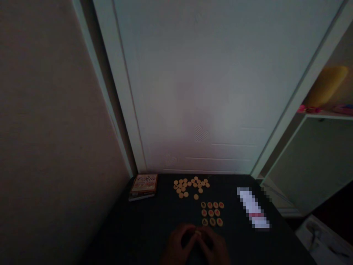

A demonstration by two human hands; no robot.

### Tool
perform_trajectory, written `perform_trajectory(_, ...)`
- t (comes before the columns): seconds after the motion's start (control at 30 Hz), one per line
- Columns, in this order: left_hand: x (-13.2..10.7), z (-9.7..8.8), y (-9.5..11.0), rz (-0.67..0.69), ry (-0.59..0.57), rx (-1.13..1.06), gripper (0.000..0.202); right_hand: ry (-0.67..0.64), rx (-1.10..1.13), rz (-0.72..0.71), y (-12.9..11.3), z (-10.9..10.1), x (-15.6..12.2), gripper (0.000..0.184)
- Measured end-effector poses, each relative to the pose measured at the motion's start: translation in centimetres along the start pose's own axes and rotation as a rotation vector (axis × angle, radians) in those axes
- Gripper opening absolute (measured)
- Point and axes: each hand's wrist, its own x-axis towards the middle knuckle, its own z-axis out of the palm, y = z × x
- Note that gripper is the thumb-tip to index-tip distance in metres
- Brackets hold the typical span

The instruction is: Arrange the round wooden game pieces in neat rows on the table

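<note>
Pale round token held near the near edge of the black tabletop, between the curled fingers of the left hand and the right hand. Both hands closed around it. Seen almost edge-on; its facing and any long axis are too dim to read.

Just ahead: nine red-marked tokens, three-by-three grid. Beyond them, loose tan tokens in a scattered heap by the far edge. Printed box at the far left corner. Pixelated white packet lies diagonally near the right edge, its markings unreadable.

Behind: white panelled door. Left: beige wall. Right: shelf holding a yellow object.
</note>
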Motion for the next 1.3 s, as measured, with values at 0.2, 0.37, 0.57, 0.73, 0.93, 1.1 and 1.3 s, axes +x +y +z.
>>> perform_trajectory(0.2, -0.4, 0.4, 0.0, -0.002, 0.001, -0.019, 0.022, -0.003, 0.096, 0.082, -0.9, -0.5, 0.1, 0.037)
perform_trajectory(0.37, -0.2, 0.4, 0.0, 0.007, -0.019, -0.022, 0.022, 0.004, 0.088, 0.128, -1.0, -0.6, 0.2, 0.044)
perform_trajectory(0.57, 0.3, 0.5, 0.6, -0.018, -0.033, -0.048, 0.020, 0.049, 0.039, 0.071, -0.7, -0.7, 0.2, 0.050)
perform_trajectory(0.73, 0.5, 0.9, 1.2, -0.029, 0.005, -0.116, 0.020, 0.057, -0.007, 0.042, -1.0, -0.7, 0.1, 0.049)
perform_trajectory(0.93, 0.5, 0.8, 1.4, -0.093, 0.029, -0.141, 0.030, 0.039, -0.037, -0.019, 0.1, -0.3, -0.1, 0.042)
perform_trajectory(1.1, 0.5, 0.7, 1.0, -0.090, 0.033, -0.132, 0.031, 0.064, -0.045, -0.079, 0.9, -0.1, -0.3, 0.034)
perform_trajectory(1.3, 0.7, 0.9, 0.3, -0.119, 0.063, -0.140, 0.033, 0.069, -0.036, -0.054, 0.6, -0.1, -0.3, 0.034)
